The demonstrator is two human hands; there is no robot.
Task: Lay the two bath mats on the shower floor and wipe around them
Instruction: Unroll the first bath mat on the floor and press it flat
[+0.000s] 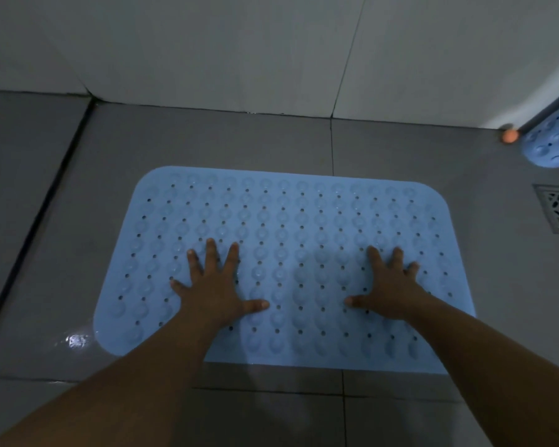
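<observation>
Mat: blue mat (291,240) I see — rubbery, rounded corners, holes and bumps.
Hands: left hand (218,285), right hand (389,290) — fingers splayed flat on it.

2 bare forearms, no sleeves, with 2 bare hands (215,290).

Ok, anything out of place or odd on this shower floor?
The second blue mat isn't laid: it stands at the right wall, suction cups showing. A small orange object lies beside it. The flat mat sits square under both hands.
</observation>
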